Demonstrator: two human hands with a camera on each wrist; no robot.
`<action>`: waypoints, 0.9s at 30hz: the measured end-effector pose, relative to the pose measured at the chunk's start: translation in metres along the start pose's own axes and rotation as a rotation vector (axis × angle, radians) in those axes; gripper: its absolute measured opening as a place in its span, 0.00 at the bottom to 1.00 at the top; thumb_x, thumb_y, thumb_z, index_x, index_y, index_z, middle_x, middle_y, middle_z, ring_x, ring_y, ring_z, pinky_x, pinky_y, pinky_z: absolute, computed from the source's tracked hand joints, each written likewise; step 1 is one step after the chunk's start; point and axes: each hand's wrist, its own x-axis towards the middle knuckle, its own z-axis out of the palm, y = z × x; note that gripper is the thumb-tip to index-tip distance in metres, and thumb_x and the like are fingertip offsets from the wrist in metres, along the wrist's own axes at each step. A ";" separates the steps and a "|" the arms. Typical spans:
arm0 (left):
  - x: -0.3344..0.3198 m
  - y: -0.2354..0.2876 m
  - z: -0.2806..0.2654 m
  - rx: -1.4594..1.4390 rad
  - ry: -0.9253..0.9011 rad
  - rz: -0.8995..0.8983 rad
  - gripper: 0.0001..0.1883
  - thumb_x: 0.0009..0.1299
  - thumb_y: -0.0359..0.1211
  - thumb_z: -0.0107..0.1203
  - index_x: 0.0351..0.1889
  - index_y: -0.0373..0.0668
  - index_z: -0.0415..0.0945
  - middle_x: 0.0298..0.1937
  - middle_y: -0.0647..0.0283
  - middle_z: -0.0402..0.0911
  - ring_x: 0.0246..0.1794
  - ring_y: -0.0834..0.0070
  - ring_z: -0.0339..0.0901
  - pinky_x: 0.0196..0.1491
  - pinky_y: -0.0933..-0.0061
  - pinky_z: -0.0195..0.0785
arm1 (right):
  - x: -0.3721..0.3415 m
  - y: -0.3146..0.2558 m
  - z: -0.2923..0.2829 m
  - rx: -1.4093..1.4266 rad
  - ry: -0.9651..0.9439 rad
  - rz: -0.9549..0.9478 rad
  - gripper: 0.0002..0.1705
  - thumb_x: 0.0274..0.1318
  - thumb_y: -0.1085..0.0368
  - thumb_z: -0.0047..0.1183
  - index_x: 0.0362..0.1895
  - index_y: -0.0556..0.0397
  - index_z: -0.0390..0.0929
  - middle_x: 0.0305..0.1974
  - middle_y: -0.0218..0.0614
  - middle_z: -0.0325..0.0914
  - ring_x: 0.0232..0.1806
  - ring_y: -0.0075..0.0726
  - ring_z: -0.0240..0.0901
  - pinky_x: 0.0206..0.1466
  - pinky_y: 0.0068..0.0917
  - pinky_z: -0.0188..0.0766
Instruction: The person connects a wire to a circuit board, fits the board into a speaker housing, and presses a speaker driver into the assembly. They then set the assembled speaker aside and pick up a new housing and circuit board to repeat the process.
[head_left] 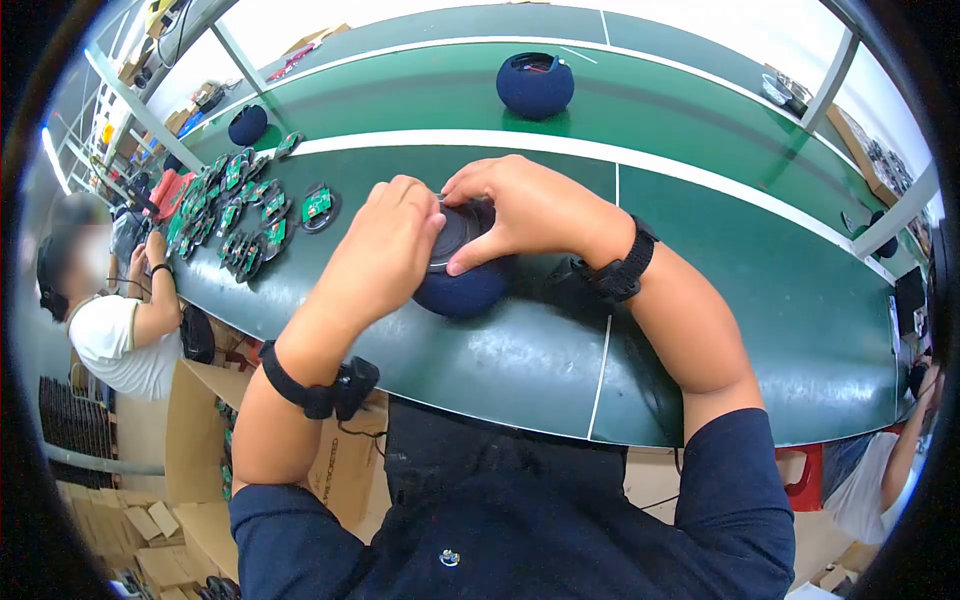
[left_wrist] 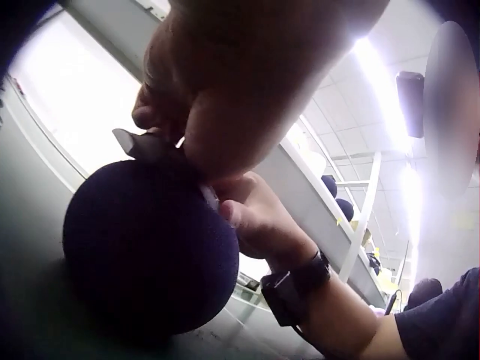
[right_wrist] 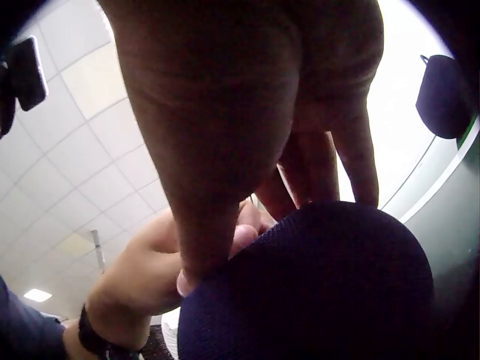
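A navy fabric-covered ball-shaped housing [head_left: 462, 292] stands on the green bench in front of me, with a black round disc [head_left: 452, 236] at its top. My left hand [head_left: 385, 245] bends its fingers over the disc's left side, thumb against it. From the other side my right hand [head_left: 545, 212] spans the disc, thumb at the near edge and fingers at the far edge. In the left wrist view a grey edge [left_wrist: 135, 142] juts out beneath the left fingers. The right wrist view has the right fingertips at the top of the fabric ball [right_wrist: 315, 292]; the hand hides the disc there.
Several green circuit boards on black round frames [head_left: 240, 205] lie to the left, one board [head_left: 319, 207] apart from them. Another navy ball [head_left: 535, 86] sits on the far belt, a further ball [head_left: 248, 125] left of it. A person [head_left: 125, 330] works at left.
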 end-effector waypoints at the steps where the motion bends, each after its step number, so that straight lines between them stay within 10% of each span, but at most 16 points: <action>1: -0.001 0.002 0.001 0.001 -0.001 -0.004 0.09 0.74 0.30 0.55 0.47 0.35 0.71 0.45 0.48 0.76 0.50 0.48 0.75 0.55 0.54 0.69 | 0.000 -0.001 -0.001 0.003 -0.003 -0.002 0.39 0.37 0.48 0.80 0.48 0.65 0.83 0.50 0.49 0.84 0.51 0.52 0.82 0.56 0.36 0.78; 17: 0.005 0.011 0.005 0.283 0.075 -0.096 0.09 0.71 0.33 0.57 0.41 0.36 0.75 0.41 0.50 0.75 0.48 0.50 0.76 0.52 0.55 0.71 | 0.000 -0.001 0.002 0.041 0.000 0.032 0.42 0.37 0.48 0.81 0.55 0.59 0.81 0.52 0.44 0.81 0.55 0.48 0.78 0.60 0.36 0.75; 27: -0.005 0.000 -0.001 -0.131 0.010 -0.086 0.09 0.75 0.32 0.57 0.44 0.35 0.72 0.42 0.48 0.75 0.47 0.47 0.75 0.51 0.56 0.70 | -0.002 -0.005 0.002 -0.037 -0.028 0.014 0.40 0.41 0.45 0.78 0.52 0.61 0.82 0.53 0.43 0.79 0.54 0.47 0.77 0.58 0.35 0.75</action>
